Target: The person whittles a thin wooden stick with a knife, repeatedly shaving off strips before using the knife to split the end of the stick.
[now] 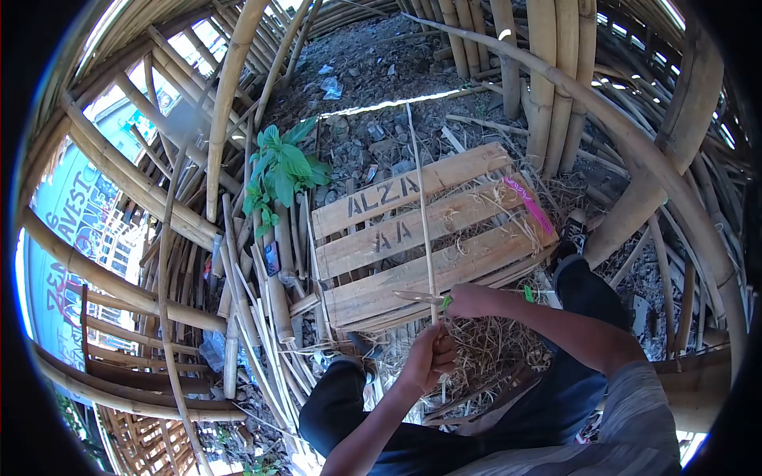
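Note:
A long, thin bamboo strip [422, 198] runs upright through the middle of the view, over a slatted wooden crate [373, 258] with stencilled letters. My left hand [429, 358] is closed around its lower end. Just above that, my right hand [470, 301] grips a knife [414, 297] with a green handle. The blade points left and crosses the strip; whether it cuts into it cannot be told. Pale shavings [492, 349] lie in a heap below my hands, between my legs.
Cut bamboo pieces [278, 309] lie to the left of the crate, by a leafy green plant [282, 170]. Thick bamboo poles [552, 79] stand at the back right, and a bamboo frame [143, 297] rises on the left. Stony ground [357, 71] stretches behind the crate.

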`<state>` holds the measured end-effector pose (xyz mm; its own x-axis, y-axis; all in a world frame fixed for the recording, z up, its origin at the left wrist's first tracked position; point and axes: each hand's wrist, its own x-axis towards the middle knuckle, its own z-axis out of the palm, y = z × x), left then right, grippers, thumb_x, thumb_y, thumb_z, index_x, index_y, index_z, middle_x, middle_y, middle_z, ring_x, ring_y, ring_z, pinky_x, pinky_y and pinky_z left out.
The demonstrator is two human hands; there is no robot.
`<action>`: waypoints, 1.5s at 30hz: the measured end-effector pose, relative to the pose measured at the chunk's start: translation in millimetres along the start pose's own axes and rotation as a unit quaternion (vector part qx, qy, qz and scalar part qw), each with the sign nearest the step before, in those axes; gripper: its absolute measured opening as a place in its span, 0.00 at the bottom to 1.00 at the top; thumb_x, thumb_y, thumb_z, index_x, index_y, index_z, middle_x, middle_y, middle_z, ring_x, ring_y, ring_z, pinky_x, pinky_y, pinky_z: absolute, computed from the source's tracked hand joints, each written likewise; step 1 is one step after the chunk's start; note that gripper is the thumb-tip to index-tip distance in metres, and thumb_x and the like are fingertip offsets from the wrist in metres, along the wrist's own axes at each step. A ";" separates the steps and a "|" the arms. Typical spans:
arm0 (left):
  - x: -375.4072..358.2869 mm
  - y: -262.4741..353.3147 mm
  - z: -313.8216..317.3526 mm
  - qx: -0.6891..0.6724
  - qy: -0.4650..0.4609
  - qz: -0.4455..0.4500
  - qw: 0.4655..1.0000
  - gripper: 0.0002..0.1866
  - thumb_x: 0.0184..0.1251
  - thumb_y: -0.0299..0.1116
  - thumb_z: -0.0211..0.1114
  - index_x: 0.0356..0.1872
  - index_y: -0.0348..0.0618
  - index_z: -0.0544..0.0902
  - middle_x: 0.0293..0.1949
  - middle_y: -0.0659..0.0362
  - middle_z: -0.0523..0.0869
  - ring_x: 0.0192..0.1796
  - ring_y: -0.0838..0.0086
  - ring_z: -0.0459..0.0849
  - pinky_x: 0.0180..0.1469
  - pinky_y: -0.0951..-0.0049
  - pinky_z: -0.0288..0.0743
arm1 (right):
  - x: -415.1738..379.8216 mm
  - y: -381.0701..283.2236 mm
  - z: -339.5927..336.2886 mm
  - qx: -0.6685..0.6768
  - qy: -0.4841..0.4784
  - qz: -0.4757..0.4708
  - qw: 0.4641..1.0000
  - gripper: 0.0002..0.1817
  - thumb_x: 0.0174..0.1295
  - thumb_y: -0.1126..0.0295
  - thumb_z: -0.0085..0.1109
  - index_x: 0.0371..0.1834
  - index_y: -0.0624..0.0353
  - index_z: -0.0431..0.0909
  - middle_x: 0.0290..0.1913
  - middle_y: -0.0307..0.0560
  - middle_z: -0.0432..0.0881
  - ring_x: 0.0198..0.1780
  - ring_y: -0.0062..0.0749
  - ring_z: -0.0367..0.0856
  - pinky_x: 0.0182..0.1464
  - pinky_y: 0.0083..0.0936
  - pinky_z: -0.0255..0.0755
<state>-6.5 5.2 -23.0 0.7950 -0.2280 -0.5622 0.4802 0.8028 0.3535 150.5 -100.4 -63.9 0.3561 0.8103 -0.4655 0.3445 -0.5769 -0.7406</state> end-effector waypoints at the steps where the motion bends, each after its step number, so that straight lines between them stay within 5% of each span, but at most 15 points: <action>1: 0.6 0.4 -1.5 -0.007 -0.006 0.002 1.000 0.14 0.74 0.44 0.41 0.27 0.52 0.62 0.16 0.70 0.54 0.15 0.86 0.50 0.15 0.84 0.43 | -3.1 -3.5 4.3 -0.115 0.141 -0.026 0.983 0.15 0.48 0.61 0.57 0.19 0.64 0.78 0.17 0.52 0.78 0.20 0.41 0.80 0.24 0.36 0.72; 4: 1.2 2.6 -2.3 -0.019 -0.004 0.002 1.000 0.15 0.74 0.44 0.42 0.27 0.52 0.62 0.17 0.70 0.54 0.15 0.86 0.50 0.15 0.84 0.43 | -12.2 -18.1 7.2 -0.164 0.199 0.011 0.966 0.15 0.47 0.62 0.57 0.24 0.65 0.81 0.24 0.60 0.81 0.31 0.50 0.83 0.36 0.41 0.76; 11: 0.9 7.9 -1.9 -0.034 -0.017 0.003 0.999 0.14 0.74 0.43 0.42 0.27 0.51 0.62 0.17 0.70 0.54 0.15 0.86 0.50 0.15 0.84 0.44 | -8.8 -22.8 -3.3 -0.263 0.236 -0.046 0.934 0.13 0.45 0.63 0.57 0.25 0.62 0.81 0.26 0.57 0.81 0.31 0.49 0.83 0.36 0.41 0.77; 17: 0.1 7.9 -3.4 -0.036 -0.019 0.019 0.999 0.13 0.72 0.41 0.45 0.26 0.51 0.63 0.17 0.71 0.54 0.15 0.86 0.51 0.15 0.84 0.46 | -15.7 -16.1 -7.3 -0.192 0.136 -0.027 0.972 0.13 0.47 0.63 0.55 0.24 0.64 0.79 0.21 0.54 0.80 0.26 0.44 0.82 0.31 0.38 0.74; 19: -2.9 10.2 0.0 -0.039 -0.021 0.020 0.999 0.12 0.69 0.40 0.47 0.25 0.51 0.63 0.16 0.71 0.54 0.14 0.87 0.51 0.15 0.83 0.47 | -12.2 -8.9 -7.9 -0.015 -0.010 -0.061 0.998 0.16 0.48 0.61 0.54 0.23 0.67 0.78 0.18 0.51 0.77 0.23 0.38 0.77 0.27 0.36 0.69; 22: -2.4 10.1 -4.9 -0.046 -0.043 0.021 0.998 0.11 0.68 0.39 0.46 0.25 0.50 0.64 0.16 0.71 0.54 0.14 0.87 0.51 0.15 0.83 0.46 | -10.3 -9.2 -4.1 0.004 -0.056 -0.102 0.993 0.19 0.49 0.58 0.53 0.22 0.69 0.76 0.16 0.48 0.74 0.19 0.34 0.71 0.25 0.36 0.65; 35: -1.2 -1.5 4.7 0.090 0.062 0.041 0.993 0.09 0.62 0.34 0.44 0.22 0.51 0.59 0.15 0.69 0.53 0.14 0.84 0.51 0.15 0.80 0.42 | -13.6 -13.7 -5.5 -0.056 -0.053 -0.085 0.993 0.21 0.51 0.60 0.51 0.26 0.74 0.77 0.26 0.67 0.79 0.31 0.53 0.81 0.34 0.42 0.72; 38: 1.5 -10.8 11.8 0.102 0.122 0.040 0.986 0.10 0.64 0.35 0.43 0.22 0.52 0.61 0.15 0.70 0.53 0.14 0.84 0.49 0.14 0.79 0.41 | -2.4 0.8 -17.4 -0.146 0.072 -0.071 0.984 0.21 0.49 0.60 0.54 0.27 0.74 0.76 0.23 0.63 0.79 0.25 0.48 0.79 0.31 0.39 0.70; 40: 4.2 -5.7 4.6 0.081 0.089 0.043 0.992 0.10 0.63 0.34 0.42 0.20 0.52 0.60 0.14 0.69 0.53 0.13 0.84 0.48 0.14 0.79 0.41 | -5.1 -8.6 -11.4 -0.063 0.049 -0.019 0.997 0.20 0.51 0.61 0.51 0.28 0.73 0.78 0.28 0.68 0.79 0.33 0.57 0.81 0.37 0.42 0.73; 45: 5.4 -0.5 -6.6 0.085 0.063 0.048 0.993 0.11 0.62 0.33 0.43 0.19 0.52 0.60 0.14 0.69 0.53 0.13 0.84 0.48 0.14 0.79 0.41 | -23.3 -34.6 -3.5 -0.101 -0.052 -0.062 0.992 0.20 0.51 0.61 0.51 0.28 0.73 0.78 0.29 0.67 0.80 0.33 0.56 0.81 0.36 0.41 0.73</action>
<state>-4.9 7.2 -31.1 0.7932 -0.0758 -0.6043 0.4684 0.7101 0.5257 133.2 -99.7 -25.8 0.2116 0.8764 -0.4326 0.5501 -0.4726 -0.6885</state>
